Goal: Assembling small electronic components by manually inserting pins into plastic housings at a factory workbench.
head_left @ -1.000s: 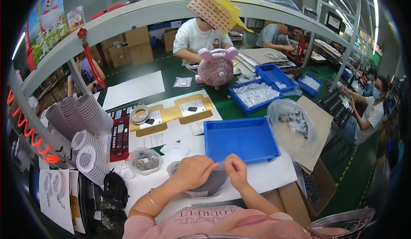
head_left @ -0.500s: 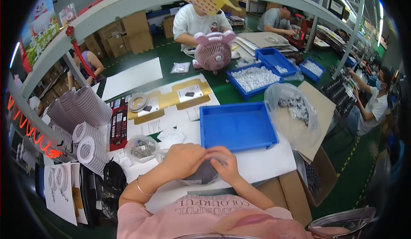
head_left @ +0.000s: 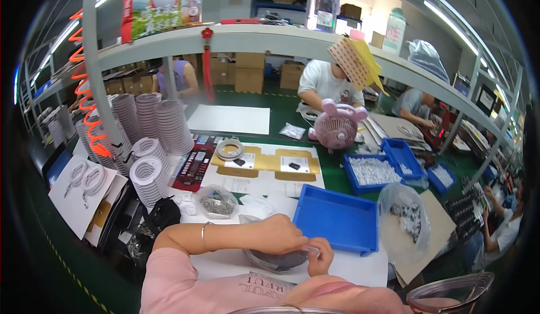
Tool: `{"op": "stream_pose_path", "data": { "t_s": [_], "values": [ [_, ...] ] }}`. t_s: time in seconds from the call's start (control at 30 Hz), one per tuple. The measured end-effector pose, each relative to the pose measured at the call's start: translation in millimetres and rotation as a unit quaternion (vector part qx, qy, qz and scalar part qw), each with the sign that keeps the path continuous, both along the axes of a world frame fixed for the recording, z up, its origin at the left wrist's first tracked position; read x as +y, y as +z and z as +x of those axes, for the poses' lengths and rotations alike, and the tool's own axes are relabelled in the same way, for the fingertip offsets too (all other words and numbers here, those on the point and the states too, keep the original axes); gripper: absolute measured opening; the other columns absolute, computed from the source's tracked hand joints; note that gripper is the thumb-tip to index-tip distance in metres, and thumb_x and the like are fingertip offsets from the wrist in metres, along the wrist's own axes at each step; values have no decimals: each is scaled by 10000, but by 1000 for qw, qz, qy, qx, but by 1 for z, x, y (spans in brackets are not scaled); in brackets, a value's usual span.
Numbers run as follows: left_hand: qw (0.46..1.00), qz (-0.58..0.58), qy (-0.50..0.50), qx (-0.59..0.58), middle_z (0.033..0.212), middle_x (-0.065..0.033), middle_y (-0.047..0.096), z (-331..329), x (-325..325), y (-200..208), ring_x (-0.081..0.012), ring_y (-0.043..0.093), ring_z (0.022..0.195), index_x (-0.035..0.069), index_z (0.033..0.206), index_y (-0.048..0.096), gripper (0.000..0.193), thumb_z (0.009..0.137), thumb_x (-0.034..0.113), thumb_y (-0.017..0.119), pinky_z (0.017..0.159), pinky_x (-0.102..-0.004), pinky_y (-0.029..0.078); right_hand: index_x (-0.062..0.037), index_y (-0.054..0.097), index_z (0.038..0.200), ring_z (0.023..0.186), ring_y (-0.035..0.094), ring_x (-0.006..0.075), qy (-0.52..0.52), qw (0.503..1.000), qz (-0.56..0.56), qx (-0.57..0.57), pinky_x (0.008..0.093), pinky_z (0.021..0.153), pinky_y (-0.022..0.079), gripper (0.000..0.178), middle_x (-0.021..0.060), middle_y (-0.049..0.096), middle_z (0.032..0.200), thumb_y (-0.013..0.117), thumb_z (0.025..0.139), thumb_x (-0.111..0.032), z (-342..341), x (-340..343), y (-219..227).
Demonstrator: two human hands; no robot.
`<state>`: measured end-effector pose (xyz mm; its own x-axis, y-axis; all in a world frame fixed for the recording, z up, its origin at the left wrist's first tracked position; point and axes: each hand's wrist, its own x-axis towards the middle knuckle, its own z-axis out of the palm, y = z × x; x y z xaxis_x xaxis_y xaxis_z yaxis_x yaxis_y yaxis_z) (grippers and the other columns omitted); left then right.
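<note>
Around you runs a busy workshop line, and your own white-papered table sits close under your chest. Your left hand curls over and pinches down on a small clear plastic piece, while your right hand meets it from below, thumb and fingers closed on the same piece; the two hands touch at the fingertips. What the piece is exactly is too small to tell. It sits just above a dark, shallow bag of parts lying on the table under your hands.

You look to be mid-way through handling one small item, either fitting or sealing it. The next move likely calls for a steady pinch and a clear spot to drop it.

Just beyond your hands lies an empty blue tray. To its right stands a clear bag of small pieces; to your left, a small bag of metal bits and stacks of white rings. Other people work farther off.
</note>
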<state>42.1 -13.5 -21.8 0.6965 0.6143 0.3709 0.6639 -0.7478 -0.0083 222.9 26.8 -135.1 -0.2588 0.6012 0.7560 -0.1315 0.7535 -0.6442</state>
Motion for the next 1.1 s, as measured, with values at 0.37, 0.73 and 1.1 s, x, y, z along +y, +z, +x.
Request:
{"op": "stream_pose_path", "data": {
  "t_s": [0.37,0.73,1.1],
  "values": [
    [999,-13,50,14,674,-86,578,6,3,11,-273,612,619,71,828,531,224,881,287,512,517,-378,463,-11,562,755,655,548,226,-120,990,77,-5,310,609,439,89,110,577,731,547,827,-61,5,42,79],
    [989,24,109,-101,667,-82,562,-12,-4,-24,-279,584,605,79,818,501,198,889,263,502,518,-403,451,-91,651,949,947,580,303,-344,839,407,-108,384,802,452,355,116,629,938,606,798,-410,-159,139,415],
    [986,56,91,-129,716,-68,570,-7,-4,-19,-223,592,660,80,803,526,158,841,232,549,557,-351,454,-46,676,911,678,630,252,-305,835,379,-256,358,636,461,358,165,649,729,595,824,-383,-144,204,463]
  ]
}}
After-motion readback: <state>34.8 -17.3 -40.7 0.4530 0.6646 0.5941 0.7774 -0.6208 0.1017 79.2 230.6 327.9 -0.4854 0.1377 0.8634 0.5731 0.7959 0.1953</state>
